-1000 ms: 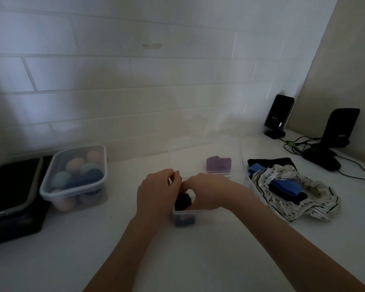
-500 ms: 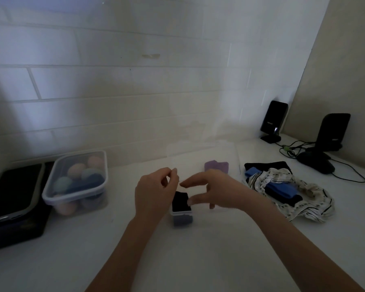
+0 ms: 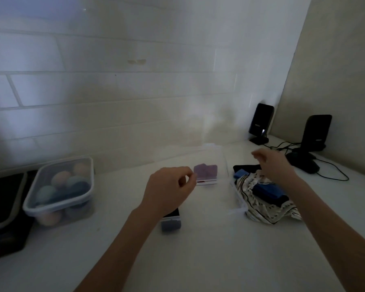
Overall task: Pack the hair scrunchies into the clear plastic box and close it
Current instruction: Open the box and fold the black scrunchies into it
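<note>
Dark scrunchie (image 3: pixel 170 223) now sits in clear box (image 3: pixel 236 209) near-left corner. Right hand (image 3: pixel 271 163) just left it, swung to 2 o'clock over scrunchie pile (image 3: pixel 261 194), fingers loosely spread, empty. Left hand (image 3: pixel 169 190) loosely curled, empty, hovering. More to pack, I guess.

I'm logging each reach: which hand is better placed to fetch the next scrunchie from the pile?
Probably the right hand: it hovers empty directly over the scrunchie pile. The left hand is loosely curled above the clear plastic box, well away from the pile.

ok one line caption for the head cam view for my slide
Left hand above the clear plastic box, right hand over the pile of scrunchies.
</note>
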`<state>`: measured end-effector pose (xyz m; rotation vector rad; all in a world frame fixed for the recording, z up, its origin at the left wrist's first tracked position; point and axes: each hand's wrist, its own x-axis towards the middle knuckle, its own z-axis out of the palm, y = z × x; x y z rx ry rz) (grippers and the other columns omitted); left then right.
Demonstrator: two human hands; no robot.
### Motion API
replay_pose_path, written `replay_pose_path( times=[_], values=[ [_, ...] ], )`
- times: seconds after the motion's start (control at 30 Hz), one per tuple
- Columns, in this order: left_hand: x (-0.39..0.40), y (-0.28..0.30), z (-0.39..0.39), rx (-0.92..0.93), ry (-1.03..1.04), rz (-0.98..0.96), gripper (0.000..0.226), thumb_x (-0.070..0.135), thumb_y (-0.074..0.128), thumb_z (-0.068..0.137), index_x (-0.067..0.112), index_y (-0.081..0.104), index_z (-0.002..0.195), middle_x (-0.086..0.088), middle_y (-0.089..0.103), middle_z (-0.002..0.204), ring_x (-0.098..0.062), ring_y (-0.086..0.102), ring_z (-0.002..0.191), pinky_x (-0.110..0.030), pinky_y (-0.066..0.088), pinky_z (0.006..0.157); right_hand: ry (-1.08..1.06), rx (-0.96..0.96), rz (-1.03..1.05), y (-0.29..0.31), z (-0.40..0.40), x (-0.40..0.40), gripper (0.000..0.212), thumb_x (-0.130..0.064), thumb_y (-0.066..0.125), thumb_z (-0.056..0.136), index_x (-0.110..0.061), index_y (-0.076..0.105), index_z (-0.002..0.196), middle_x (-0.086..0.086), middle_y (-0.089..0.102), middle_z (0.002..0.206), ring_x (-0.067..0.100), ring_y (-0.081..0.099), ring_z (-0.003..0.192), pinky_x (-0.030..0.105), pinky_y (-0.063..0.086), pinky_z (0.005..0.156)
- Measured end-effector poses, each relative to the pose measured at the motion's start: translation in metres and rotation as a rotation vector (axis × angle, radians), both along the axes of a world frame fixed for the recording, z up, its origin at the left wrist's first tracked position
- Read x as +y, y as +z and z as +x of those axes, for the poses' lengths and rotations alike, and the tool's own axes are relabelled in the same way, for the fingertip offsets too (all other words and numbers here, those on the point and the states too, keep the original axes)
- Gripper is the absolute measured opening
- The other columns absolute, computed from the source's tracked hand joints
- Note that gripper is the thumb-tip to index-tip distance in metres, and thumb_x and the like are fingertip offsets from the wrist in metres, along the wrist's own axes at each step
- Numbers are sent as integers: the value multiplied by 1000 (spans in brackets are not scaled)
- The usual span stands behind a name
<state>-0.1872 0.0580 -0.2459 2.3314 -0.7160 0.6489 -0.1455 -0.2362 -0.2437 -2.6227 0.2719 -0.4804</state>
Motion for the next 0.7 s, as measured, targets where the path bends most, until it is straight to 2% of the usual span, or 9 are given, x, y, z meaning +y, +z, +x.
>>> replay_pose_path(
  times=[0.1,0.2,0.3,0.47,0.63,0.7],
  values=[
    [-10,5,9,34,-24,13,27,34,51,90,15,66,77,-1,60,58,-16,50,52,-23,35,52,77,314,-108,-15,8,-2,37,-15,52,92,-10,54,128,15,59,128,30,55,115,35,40,97],
    [-16,7,17,68,-37,15,28,35,51,90,16,65,75,-2,59,57,-16,48,51,-25,36,52,89,379,-79,-17,10,-2,46,-19,52,92,-13,44,137,13,52,137,29,50,122,34,37,102],
    [-22,10,23,93,-73,42,28,34,51,89,21,54,65,0,56,55,-17,49,52,-26,36,53,107,433,-178,-19,15,-4,48,-16,50,93,-13,40,140,14,48,139,30,47,125,36,37,104],
    [-34,17,32,99,-126,83,33,35,50,90,17,56,63,2,55,53,-16,48,51,-28,38,52,66,407,-336,-22,24,0,43,-13,57,89,-21,52,131,10,50,132,27,53,116,33,45,89],
    [-36,11,35,134,-175,49,35,41,47,90,16,64,71,-1,63,59,-18,57,55,-37,49,59,-64,239,-582,-33,26,6,25,-21,47,94,-18,62,113,5,58,114,23,57,103,31,42,71],
    [-34,9,35,152,-171,48,33,41,48,90,17,67,76,-2,65,62,-19,61,58,-39,52,62,-87,185,-585,-36,29,6,22,-19,45,94,-15,62,108,6,58,108,23,56,100,31,40,69]
  ],
)
